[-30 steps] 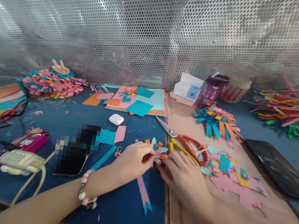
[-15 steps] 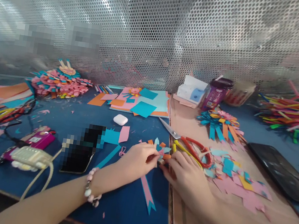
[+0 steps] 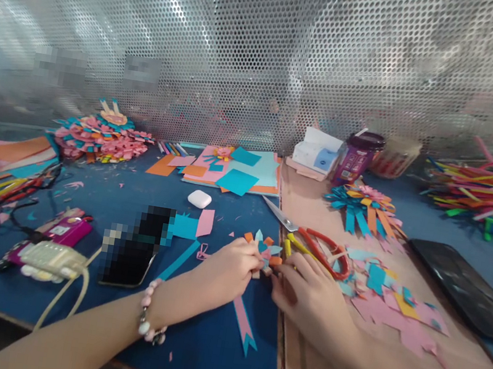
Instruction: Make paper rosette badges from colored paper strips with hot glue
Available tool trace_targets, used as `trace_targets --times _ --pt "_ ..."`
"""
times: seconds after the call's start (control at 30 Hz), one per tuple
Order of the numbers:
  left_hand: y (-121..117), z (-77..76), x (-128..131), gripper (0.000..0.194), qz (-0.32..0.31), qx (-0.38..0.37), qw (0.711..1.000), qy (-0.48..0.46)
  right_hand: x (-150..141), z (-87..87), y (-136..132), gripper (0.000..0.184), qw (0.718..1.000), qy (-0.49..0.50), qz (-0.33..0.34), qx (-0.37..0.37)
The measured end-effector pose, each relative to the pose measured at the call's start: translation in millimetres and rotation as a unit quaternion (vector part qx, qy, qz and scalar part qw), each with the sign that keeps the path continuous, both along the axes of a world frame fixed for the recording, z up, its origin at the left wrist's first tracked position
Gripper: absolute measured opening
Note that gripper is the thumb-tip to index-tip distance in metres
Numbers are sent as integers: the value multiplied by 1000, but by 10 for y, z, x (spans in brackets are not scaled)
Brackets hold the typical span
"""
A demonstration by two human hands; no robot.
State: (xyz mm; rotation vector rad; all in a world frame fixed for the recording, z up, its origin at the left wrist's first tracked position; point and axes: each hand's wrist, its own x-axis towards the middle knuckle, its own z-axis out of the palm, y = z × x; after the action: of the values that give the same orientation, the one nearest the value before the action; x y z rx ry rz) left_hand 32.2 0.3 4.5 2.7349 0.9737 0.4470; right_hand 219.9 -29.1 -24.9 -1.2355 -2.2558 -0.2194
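Note:
A small paper flower [image 3: 271, 251] with orange, light blue and pink petals lies between my hands, over the seam of two table surfaces. My left hand [image 3: 226, 272], wearing a beaded bracelet, is closed on the flower's left side. From the right, my right hand [image 3: 311, 291] has its curled fingers at the flower's orange petals, pinching its edge; the fingertips are partly hidden. Below the flower, a pink and blue paper ribbon [image 3: 244, 327] with a notched end points toward me. Just beyond my right hand lie orange-handled scissors [image 3: 318, 246] and a yellow-handled tool [image 3: 289, 243].
Paper scraps [image 3: 390, 294] spread to the right, near a dark phone [image 3: 468, 291]. Another phone [image 3: 131, 260], a white earbud case [image 3: 200, 199] and a blue strip [image 3: 179, 260] lie left. Behind are paper sheets [image 3: 267, 172], a finished rosette [image 3: 364, 206] and a purple cup [image 3: 357, 158].
My left fingers have closed in further over the flower's lower left side. My right fingertips have shifted slightly right and down, showing more of the orange petals.

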Motion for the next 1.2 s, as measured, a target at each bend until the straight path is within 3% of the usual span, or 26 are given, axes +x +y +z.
trace_targets --times 0.1,0.27,0.57,0.73,0.83,1.03,1.2 --pt "-27 37 -1 27 -28 34 998 48 0 10 -5 18 1000 -6 5 -10" --pt "-10 -29 -85 25 -81 115 985 103 2 14 -14 18 1000 -5 2 -21" --pt "53 -82 -132 23 -108 144 978 104 17 -12 -12 18 1000 9 16 -22" --pt "74 -15 -114 22 -57 76 995 31 -10 -43 -4 15 1000 9 21 -9" --pt "102 39 -140 22 -30 92 995 0 -9 -61 7 15 1000 10 19 -6" --pt "242 114 -310 24 75 139 987 27 -8 -66 56 17 998 54 16 -14" --pt "300 114 -378 20 115 102 987 39 15 -80 147 15 997 67 28 -17"
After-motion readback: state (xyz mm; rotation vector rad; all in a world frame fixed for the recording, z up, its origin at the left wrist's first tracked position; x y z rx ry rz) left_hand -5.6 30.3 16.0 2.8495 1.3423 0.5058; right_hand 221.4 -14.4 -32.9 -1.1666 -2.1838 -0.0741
